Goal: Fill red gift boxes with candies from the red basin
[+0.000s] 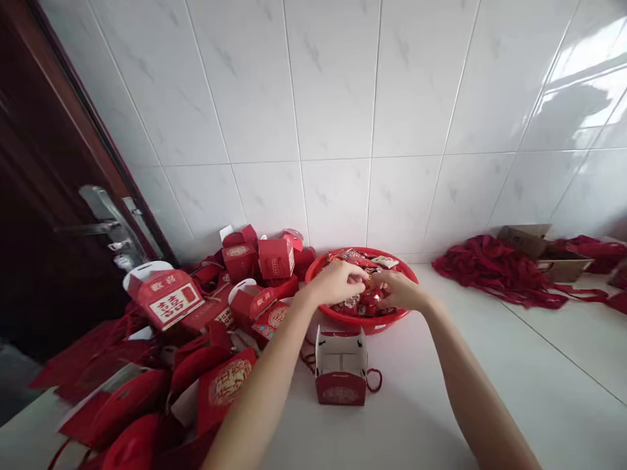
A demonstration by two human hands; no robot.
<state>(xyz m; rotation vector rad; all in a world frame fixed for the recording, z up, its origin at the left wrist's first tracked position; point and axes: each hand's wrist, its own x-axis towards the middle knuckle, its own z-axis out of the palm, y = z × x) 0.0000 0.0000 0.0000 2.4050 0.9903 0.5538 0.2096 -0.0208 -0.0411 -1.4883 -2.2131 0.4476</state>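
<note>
A red plastic basin (410, 274) full of wrapped candies (350, 303) stands against the tiled wall. Over its left half is my left hand (340, 281), fingers curled inward; whatever they hold is hidden. My right hand (394, 290) reaches in from the right, its fingers closed around a shiny red wrapped candy (373, 298). The two hands' fingertips almost meet above the pile. Directly in front of the basin a small red gift box (341, 388) stands upright with its top open, showing a bare white inside. A dark red cord loop (375, 380) sticks out at its right side.
Many red gift boxes (169, 297) are heaped on the left of the white table (416, 405). Tangled red ribbon (494, 271) and an open brown cardboard box (563, 264) lie at the right. A dark door with a metal handle (110, 222) is far left.
</note>
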